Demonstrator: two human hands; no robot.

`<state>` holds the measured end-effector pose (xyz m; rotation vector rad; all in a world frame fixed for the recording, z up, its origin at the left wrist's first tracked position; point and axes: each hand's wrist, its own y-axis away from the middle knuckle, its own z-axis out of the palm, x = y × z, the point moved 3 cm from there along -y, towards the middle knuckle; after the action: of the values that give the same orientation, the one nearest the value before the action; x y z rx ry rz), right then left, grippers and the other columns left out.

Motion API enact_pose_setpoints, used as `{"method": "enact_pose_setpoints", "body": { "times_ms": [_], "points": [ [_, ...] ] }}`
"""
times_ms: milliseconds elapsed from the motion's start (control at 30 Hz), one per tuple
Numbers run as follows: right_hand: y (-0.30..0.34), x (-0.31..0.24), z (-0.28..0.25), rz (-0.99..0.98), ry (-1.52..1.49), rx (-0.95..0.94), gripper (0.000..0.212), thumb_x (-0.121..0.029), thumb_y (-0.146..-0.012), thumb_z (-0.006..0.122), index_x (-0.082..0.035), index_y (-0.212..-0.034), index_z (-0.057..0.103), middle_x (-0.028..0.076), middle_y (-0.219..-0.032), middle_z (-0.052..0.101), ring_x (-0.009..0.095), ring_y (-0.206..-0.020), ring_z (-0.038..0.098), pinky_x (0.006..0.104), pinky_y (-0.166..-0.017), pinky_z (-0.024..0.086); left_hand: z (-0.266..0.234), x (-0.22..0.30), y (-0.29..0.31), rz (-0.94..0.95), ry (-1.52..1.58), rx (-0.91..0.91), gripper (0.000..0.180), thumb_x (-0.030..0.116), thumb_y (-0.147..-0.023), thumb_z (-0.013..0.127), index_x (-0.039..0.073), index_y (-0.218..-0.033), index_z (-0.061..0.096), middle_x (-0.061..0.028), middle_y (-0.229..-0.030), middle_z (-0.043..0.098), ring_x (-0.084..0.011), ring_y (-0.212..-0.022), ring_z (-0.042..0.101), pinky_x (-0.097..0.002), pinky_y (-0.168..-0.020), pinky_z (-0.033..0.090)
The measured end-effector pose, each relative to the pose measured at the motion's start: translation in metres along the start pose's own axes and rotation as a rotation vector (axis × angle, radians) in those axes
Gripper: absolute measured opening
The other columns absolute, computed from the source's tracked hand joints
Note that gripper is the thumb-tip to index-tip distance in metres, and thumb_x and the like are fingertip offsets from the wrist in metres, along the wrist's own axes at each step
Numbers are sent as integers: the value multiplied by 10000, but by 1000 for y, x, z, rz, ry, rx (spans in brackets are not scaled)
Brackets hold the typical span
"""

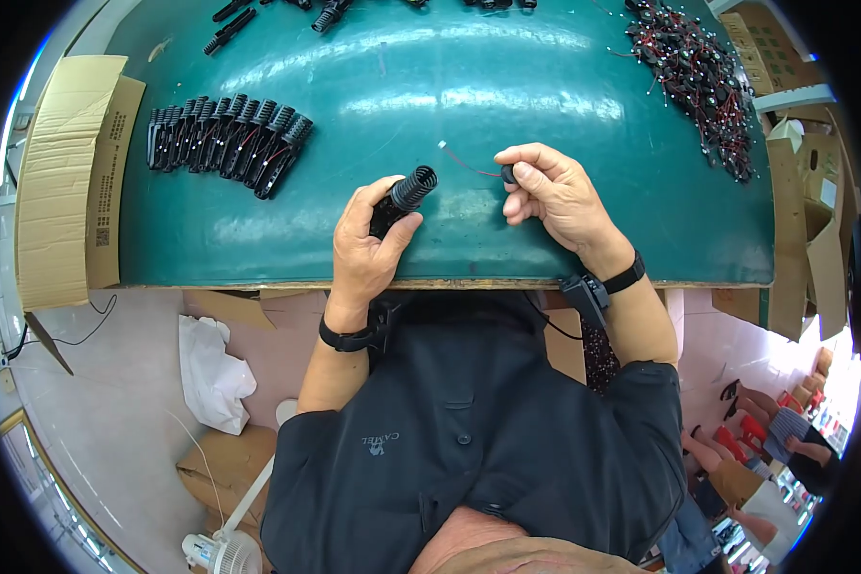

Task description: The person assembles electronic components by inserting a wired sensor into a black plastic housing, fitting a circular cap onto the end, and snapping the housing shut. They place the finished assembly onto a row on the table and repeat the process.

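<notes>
My left hand (364,244) is closed round a black plastic housing with a ribbed, spring-like end (414,187), which points up and to the right. To its right, my right hand (557,191) pinches a small round black part (508,174) between thumb and fingertips. From that part a thin red wire (469,166) runs left to a tiny white connector (442,143). The two hands are apart, above the near part of the green table (507,253). What the housing holds inside is hidden by my fingers.
A row of similar black housings (228,139) lies at the left. At the far right is a heap of wired black parts (698,86). More black pieces (330,14) lie along the far side. Cardboard boxes (67,182) stand beside the table; a white fan (222,552) is at lower left.
</notes>
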<state>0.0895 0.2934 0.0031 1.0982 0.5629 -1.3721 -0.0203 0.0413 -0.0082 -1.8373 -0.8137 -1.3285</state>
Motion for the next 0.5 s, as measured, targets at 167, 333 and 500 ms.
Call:
{"method": "enact_pose_setpoints", "body": {
  "times_ms": [167,333,500],
  "points": [
    [-4,1,2,18,-64,50,247,-91,-1071,636,-8,-1303,660,56,-1043,679,144,-887,749,281,-794,655,0,-5,1,-14,-2,-10,445,63,-882,847,46,-1296,686,-74,-1101,705,-188,-982,670,-304,-887,529],
    [-3,0,2,-110,91,79,292,2,-1028,658,12,-1320,645,71,-1084,694,161,-946,747,290,-866,639,1,1,0,9,-35,-13,453,66,-874,855,48,-1297,692,-79,-1108,705,-189,-991,671,-305,-894,529],
    [11,-16,9,-264,475,83,323,22,-1011,680,29,-1330,632,98,-1148,712,167,-971,747,290,-868,629,-2,5,-1,105,-80,-25,456,69,-863,865,51,-1290,705,-92,-1145,700,-190,-1018,670,-308,-911,531]
  ]
}}
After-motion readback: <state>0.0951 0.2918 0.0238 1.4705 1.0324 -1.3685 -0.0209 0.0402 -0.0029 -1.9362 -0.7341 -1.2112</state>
